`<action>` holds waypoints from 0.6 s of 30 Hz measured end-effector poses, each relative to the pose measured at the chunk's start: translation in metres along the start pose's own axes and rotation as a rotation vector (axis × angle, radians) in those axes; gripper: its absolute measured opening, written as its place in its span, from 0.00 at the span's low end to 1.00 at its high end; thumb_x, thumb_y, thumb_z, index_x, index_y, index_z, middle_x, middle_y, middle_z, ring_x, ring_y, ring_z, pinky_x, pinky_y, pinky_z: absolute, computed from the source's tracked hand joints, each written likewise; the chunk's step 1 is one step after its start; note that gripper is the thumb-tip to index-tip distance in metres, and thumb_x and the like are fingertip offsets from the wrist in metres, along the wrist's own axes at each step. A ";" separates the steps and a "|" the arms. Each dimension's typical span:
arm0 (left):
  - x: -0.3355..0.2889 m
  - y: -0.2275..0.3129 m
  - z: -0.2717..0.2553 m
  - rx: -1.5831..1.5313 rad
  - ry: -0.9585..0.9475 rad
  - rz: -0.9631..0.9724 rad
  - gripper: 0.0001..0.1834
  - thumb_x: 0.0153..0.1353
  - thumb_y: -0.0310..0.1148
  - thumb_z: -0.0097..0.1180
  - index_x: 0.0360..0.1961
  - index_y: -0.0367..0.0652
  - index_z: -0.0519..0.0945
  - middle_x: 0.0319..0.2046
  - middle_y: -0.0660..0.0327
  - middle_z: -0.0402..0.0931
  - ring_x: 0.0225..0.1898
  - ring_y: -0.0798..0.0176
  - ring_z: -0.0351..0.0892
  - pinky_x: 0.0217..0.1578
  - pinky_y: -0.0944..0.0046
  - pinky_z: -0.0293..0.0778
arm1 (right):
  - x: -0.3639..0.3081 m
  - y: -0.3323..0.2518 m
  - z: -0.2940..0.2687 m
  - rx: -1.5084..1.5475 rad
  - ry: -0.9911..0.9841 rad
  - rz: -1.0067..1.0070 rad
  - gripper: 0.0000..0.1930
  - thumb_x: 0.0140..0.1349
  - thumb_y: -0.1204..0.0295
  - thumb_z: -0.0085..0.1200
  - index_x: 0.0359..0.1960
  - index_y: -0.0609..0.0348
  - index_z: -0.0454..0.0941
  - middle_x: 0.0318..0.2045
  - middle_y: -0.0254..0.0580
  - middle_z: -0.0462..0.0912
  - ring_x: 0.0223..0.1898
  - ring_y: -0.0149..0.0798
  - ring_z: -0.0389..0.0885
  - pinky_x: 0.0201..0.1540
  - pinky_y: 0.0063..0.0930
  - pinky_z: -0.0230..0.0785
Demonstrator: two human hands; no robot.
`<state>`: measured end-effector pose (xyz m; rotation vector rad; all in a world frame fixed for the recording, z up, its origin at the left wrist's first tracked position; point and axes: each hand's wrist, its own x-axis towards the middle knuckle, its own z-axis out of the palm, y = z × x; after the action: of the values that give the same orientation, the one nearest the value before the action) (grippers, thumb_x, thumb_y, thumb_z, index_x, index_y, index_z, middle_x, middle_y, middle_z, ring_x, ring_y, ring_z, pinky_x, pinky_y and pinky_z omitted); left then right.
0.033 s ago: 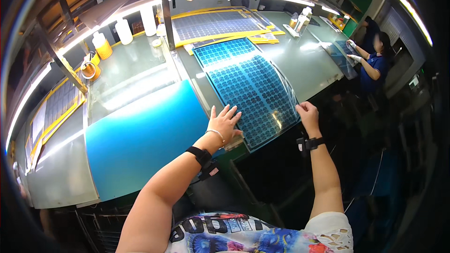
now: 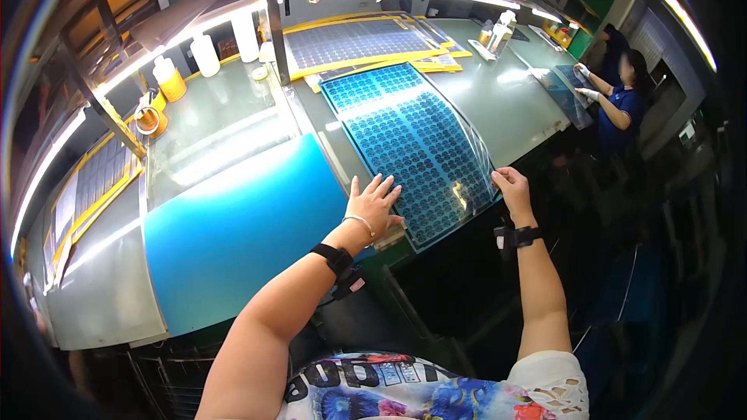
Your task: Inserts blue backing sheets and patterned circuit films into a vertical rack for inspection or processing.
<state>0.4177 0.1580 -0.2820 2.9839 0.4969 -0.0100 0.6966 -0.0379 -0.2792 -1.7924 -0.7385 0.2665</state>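
A glossy blue sheet [image 2: 405, 120] printed with rows of dark round patterns lies on the workbench, its near end reaching the front edge. A clear film [image 2: 472, 137] with a bright, slightly curled right edge lies over it. My left hand [image 2: 373, 206], fingers spread, rests at the sheet's left edge near the front. At the opposite edge, my right hand [image 2: 511, 189] pinches the near right corner of the film between thumb and fingers. To the left of my left hand lies a plain blue panel [image 2: 241, 241].
Yellow-edged patterned films [image 2: 366, 43] are stacked behind the sheet. White bottles [image 2: 205, 55], an orange-bottomed bottle [image 2: 170, 80] and a tape roll [image 2: 148, 119] stand at the back left. A metal post [image 2: 274, 23] rises behind the bench. A gloved co-worker [image 2: 622, 101] handles a sheet at right.
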 end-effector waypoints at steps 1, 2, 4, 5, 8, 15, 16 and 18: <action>0.003 0.003 -0.003 -0.006 -0.001 0.005 0.35 0.56 0.57 0.45 0.63 0.56 0.57 0.65 0.66 0.50 0.66 0.62 0.46 0.62 0.40 0.41 | -0.005 0.003 -0.007 0.005 0.029 0.000 0.14 0.51 0.67 0.59 0.33 0.67 0.77 0.26 0.41 0.80 0.27 0.29 0.78 0.29 0.20 0.69; 0.005 0.005 -0.001 -0.014 0.008 0.011 0.35 0.56 0.57 0.46 0.63 0.55 0.57 0.65 0.65 0.50 0.66 0.61 0.46 0.61 0.40 0.42 | -0.015 -0.002 -0.007 0.002 0.018 0.104 0.14 0.52 0.67 0.58 0.32 0.68 0.77 0.25 0.39 0.80 0.27 0.28 0.78 0.28 0.21 0.69; 0.010 0.013 -0.001 -0.040 0.034 0.051 0.35 0.55 0.55 0.48 0.62 0.54 0.58 0.64 0.65 0.51 0.66 0.61 0.47 0.61 0.40 0.42 | -0.030 -0.001 -0.024 -0.128 -0.028 0.215 0.14 0.55 0.65 0.53 0.35 0.66 0.78 0.24 0.40 0.80 0.25 0.30 0.78 0.26 0.25 0.70; 0.012 0.011 0.001 -0.073 0.052 0.041 0.35 0.55 0.53 0.50 0.62 0.53 0.59 0.64 0.64 0.52 0.66 0.61 0.47 0.61 0.40 0.43 | -0.035 -0.023 -0.012 -0.568 -0.083 -0.069 0.14 0.57 0.64 0.51 0.33 0.63 0.78 0.23 0.43 0.79 0.24 0.32 0.79 0.24 0.27 0.69; 0.014 0.003 0.013 -0.131 0.118 0.049 0.34 0.51 0.50 0.55 0.59 0.53 0.64 0.63 0.64 0.56 0.65 0.60 0.50 0.59 0.41 0.46 | -0.012 -0.051 0.038 -0.631 0.072 -0.815 0.07 0.54 0.70 0.52 0.25 0.60 0.76 0.17 0.46 0.73 0.19 0.44 0.74 0.21 0.38 0.65; 0.008 -0.024 0.043 -0.394 0.389 0.034 0.31 0.56 0.42 0.52 0.59 0.44 0.62 0.61 0.53 0.57 0.63 0.50 0.53 0.60 0.45 0.50 | 0.037 -0.203 0.092 -0.139 0.125 -0.494 0.14 0.55 0.74 0.43 0.13 0.66 0.71 0.10 0.46 0.75 0.13 0.40 0.77 0.27 0.31 0.72; 0.001 -0.031 0.044 -0.356 0.334 -0.042 0.29 0.56 0.41 0.51 0.57 0.41 0.64 0.59 0.50 0.59 0.62 0.49 0.55 0.59 0.48 0.52 | 0.040 -0.209 0.093 -0.135 0.141 -0.489 0.14 0.55 0.74 0.43 0.13 0.66 0.71 0.10 0.46 0.75 0.13 0.40 0.77 0.27 0.31 0.72; -0.013 -0.015 0.018 -0.211 0.120 -0.073 0.23 0.57 0.35 0.51 0.52 0.35 0.69 0.55 0.47 0.64 0.58 0.45 0.62 0.58 0.55 0.56 | 0.046 -0.222 0.089 -0.073 0.266 -0.483 0.13 0.54 0.74 0.43 0.14 0.65 0.72 0.09 0.45 0.75 0.15 0.40 0.79 0.29 0.32 0.73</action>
<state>0.4005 0.1656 -0.3011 2.7705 0.5805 0.2034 0.6085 0.0987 -0.0981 -1.6170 -0.9663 -0.3175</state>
